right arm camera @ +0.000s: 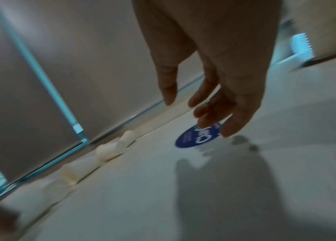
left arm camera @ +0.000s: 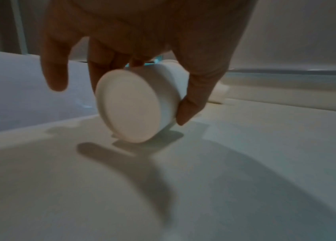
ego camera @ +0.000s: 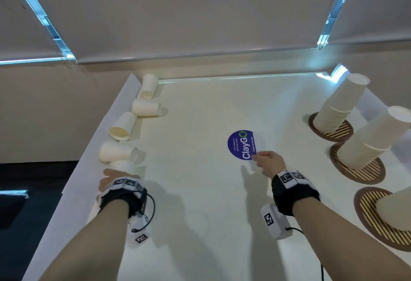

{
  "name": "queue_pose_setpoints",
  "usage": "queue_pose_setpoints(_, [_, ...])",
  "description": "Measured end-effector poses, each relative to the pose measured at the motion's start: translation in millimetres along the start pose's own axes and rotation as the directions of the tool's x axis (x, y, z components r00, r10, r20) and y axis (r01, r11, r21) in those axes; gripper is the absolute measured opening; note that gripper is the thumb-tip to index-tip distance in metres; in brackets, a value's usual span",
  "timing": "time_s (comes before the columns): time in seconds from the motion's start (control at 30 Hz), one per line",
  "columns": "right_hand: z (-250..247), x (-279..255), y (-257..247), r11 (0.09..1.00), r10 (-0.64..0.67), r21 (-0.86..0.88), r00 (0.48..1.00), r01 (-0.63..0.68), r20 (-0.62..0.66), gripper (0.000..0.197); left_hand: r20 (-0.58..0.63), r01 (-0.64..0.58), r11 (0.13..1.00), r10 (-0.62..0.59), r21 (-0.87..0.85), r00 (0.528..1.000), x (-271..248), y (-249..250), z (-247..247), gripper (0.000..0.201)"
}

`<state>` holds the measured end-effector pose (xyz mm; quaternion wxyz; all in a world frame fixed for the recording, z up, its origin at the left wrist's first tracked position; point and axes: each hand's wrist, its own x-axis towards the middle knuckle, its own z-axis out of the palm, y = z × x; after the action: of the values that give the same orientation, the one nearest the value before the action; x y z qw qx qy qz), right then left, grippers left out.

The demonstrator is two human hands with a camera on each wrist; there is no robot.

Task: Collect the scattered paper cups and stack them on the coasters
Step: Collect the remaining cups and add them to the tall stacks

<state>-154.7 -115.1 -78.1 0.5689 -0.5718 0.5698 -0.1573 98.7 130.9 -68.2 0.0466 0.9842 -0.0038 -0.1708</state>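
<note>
Cups along the table's left edge, stacks along its right.
Loose cups (ego camera: 145, 108) lie in a row beside the left edge of the table (ego camera: 195, 202); stacked cups (ego camera: 340, 105) stand on coasters (ego camera: 338, 132) by the right edge; a sticker (ego camera: 241, 145) lies between.

My left hand (left arm camera: 142, 40) reached forward and down at the left side, fingers (left arm camera: 103, 71) and thumb curled round a paper cup (left arm camera: 134, 106) lying on its side, the little finger held free. My right hand (ego camera: 268, 162) hung ahead of me, palm down, its fingers (right arm camera: 204, 96) loosely bent and holding nothing. Both forearms were bare, each wrist wrapped in a black band (ego camera: 293, 194) with printed markers.
</note>
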Motion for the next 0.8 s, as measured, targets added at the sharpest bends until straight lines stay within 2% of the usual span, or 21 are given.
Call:
queue_pose_setpoints(0.03, [12,-6,-7,0.997,-0.051,-0.057,0.995,0.056,0.084,0.032,0.021,-0.068,0.997,0.067,0.047,0.998,-8,7,2,0.069])
queue_pose_setpoints(0.07, [23,-10,-13,0.986,-0.104,-0.112,0.981,0.124,0.166,0.035,0.036,-0.082,0.996,0.08,0.038,0.996,-18,17,0,0.069])
queue_pose_setpoints(0.13, [43,-28,-33,0.949,-0.19,-0.188,0.934,0.254,0.304,0.045,0.07,-0.145,0.987,0.149,-0.063,0.986,-30,40,-7,0.084])
queue_pose_setpoints(0.2, [62,-42,-51,0.924,-0.224,-0.208,0.893,0.322,0.39,0.052,0.023,-0.276,0.947,0.284,-0.163,0.959,-33,62,-9,0.082])
queue_pose_setpoints(0.27, [74,-51,-65,0.905,-0.246,-0.217,0.868,0.365,0.432,0.056,0.057,-0.428,0.876,0.45,-0.223,0.891,-50,83,-12,0.069])
queue_pose_setpoints(0.3, [79,-52,-70,0.899,-0.259,-0.218,0.863,0.38,0.434,0.055,0.074,-0.503,0.825,0.536,-0.258,0.841,-59,91,-13,0.065])
queue_pose_setpoints(0.4, [84,-54,-75,0.926,-0.218,-0.197,0.884,0.321,0.413,0.045,0.131,-0.64,0.703,0.698,-0.31,0.704,-72,105,-14,0.067])
queue_pose_setpoints(0.47, [81,-48,-72,0.96,-0.177,-0.134,0.904,0.246,0.39,0.025,0.159,-0.649,0.69,0.715,-0.321,0.681,-58,104,-17,0.075])
queue_pose_setpoints(0.5, [78,-45,-70,0.972,-0.164,-0.097,0.916,0.213,0.367,0.014,0.163,-0.642,0.707,0.7,-0.298,0.695,-45,102,-21,0.08])
queue_pose_setpoints(0.53, [75,-41,-69,0.98,-0.153,-0.07,0.93,0.186,0.335,0.012,0.159,-0.631,0.734,0.674,-0.25,0.721,-31,99,-26,0.084])
queue_pose_setpoints(0.6, [67,-36,-67,0.991,-0.114,-0.029,0.948,0.128,0.296,0.019,0.108,-0.551,0.828,0.561,-0.104,0.821,-1,90,-36,0.083])
queue_pose_setpoints(0.67, [60,-33,-65,0.998,-0.062,-0.013,0.954,0.069,0.292,0.026,-0.025,-0.401,0.916,0.402,0.016,0.915,24,78,-44,0.073])
queue_pose_setpoints(0.7, [58,-30,-65,0.999,-0.035,-0.01,0.955,0.04,0.296,0.031,-0.089,-0.34,0.939,0.343,0.048,0.935,37,70,-45,0.069])
queue_pose_setpoints(0.8, [53,-24,-64,0.997,0.056,0.028,0.946,-0.068,0.319,0.037,-0.188,-0.252,0.96,0.272,0.125,0.944,70,48,-48,0.063])
